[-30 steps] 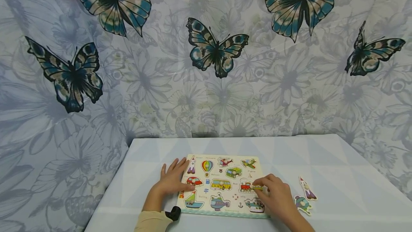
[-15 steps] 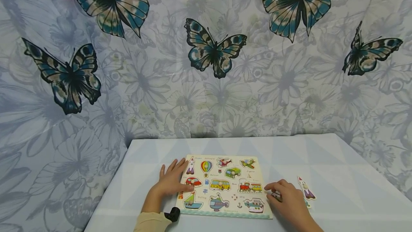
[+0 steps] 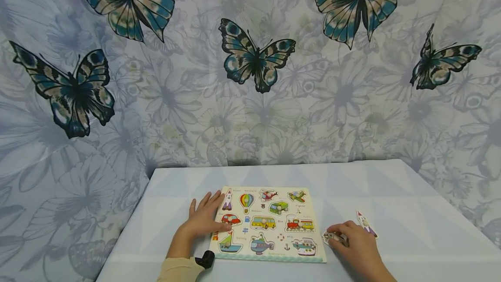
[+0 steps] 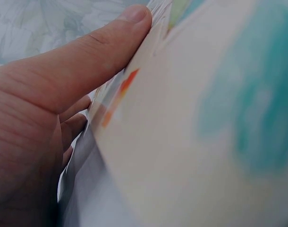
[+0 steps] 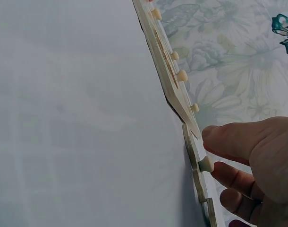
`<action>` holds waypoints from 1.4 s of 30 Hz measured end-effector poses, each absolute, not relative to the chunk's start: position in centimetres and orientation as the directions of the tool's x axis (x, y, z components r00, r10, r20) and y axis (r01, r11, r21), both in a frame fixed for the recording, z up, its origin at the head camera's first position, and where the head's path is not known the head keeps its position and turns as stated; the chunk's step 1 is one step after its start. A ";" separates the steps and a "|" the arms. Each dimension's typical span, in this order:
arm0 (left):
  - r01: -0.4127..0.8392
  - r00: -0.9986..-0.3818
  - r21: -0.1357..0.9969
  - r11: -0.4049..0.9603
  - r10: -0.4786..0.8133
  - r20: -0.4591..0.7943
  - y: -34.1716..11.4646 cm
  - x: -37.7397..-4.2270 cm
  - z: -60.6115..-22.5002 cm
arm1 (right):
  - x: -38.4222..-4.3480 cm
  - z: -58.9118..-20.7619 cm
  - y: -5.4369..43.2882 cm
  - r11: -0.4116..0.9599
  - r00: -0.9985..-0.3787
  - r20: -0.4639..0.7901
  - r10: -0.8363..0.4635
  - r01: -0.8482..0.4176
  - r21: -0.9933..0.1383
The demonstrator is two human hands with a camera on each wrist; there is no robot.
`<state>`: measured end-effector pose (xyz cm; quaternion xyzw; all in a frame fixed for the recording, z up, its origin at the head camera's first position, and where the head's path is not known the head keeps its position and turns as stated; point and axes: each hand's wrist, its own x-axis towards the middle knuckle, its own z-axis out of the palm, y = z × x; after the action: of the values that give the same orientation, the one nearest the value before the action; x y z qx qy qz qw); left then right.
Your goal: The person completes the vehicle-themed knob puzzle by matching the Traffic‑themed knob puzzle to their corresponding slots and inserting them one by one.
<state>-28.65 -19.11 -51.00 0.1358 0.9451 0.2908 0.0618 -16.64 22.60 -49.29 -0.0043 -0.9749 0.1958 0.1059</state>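
A cream peg puzzle board (image 3: 270, 251) printed with vehicles lies on the table. My left hand (image 3: 202, 221) spreads over its left side, thumb on the printed face and fingers along the edge; the thumb (image 4: 87, 61) shows close in the left wrist view. Just right of the board is my right hand (image 3: 356, 240), thumb and index finger apart above a flat puzzle piece (image 3: 336, 238). In the right wrist view that piece's knob (image 5: 207, 164) sits below the thumb (image 5: 229, 139), right at another fingertip. Most of its picture is hidden by the hand.
A rocket piece (image 3: 367, 224) lies on the table behind my right hand. Several knobs rise from the board, one knob (image 5: 182, 75) plain in the right wrist view. A butterfly-print cloth (image 3: 258, 64) hangs beyond the white table (image 3: 411, 229).
My right hand has left the train picture on the board and moved right, a puzzle piece now beneath its fingers on the table. The green-blue piece is covered. My left hand stays put.
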 end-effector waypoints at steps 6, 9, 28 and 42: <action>0.242 -0.952 0.559 0.793 0.306 -0.021 -19.2 -28.8 -50.8 | -16.9 -49.1 22.8 0.930 -0.986 0.155 0.068 0.007 -0.367; 0.244 -0.951 0.556 0.794 0.307 -0.021 -19.1 -28.9 -50.7 | -17.0 -49.0 22.9 0.932 -0.988 0.133 0.077 0.024 -0.362; 0.228 -0.954 0.554 0.801 0.297 -0.037 -19.1 -28.7 -50.7 | -16.7 -49.6 23.5 0.911 -0.987 0.141 0.082 0.018 -0.412; 0.227 -0.953 0.554 0.801 0.299 -0.041 -19.2 -28.6 -50.8 | -16.6 -49.7 23.4 0.910 -0.987 0.125 0.102 0.042 -0.411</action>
<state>-28.61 -19.15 -50.81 0.1389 0.9468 0.2834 0.0631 -16.55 23.42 -49.70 -0.0372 -0.9747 0.2083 0.0721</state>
